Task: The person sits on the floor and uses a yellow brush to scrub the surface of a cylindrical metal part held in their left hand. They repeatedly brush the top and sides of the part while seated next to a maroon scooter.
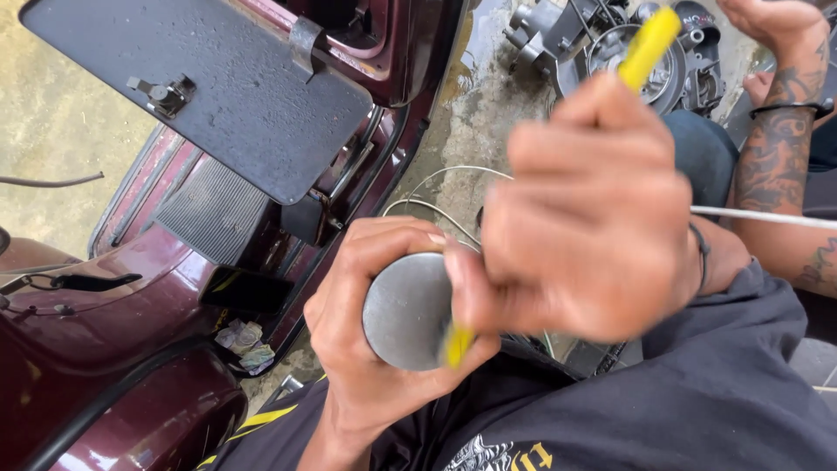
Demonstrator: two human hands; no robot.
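Metal fills the middle of what we see from the head camera: a round grey metal cylinder with a flat face, and we place everything else by it. Our left hand wraps around it from the left and below, fingers curled on its rim, holding it firmly. Our right hand, blurred, sits just right of the cylinder, clenched around a yellow tool whose lower tip touches the cylinder's lower right edge while its upper end sticks out above the fist. Left of the cylinder stands a maroon scooter body with a dark flat panel above it. Up and right of the cylinder lies a grey engine part on wet concrete, and another person's tattooed arm reaches down beside it.
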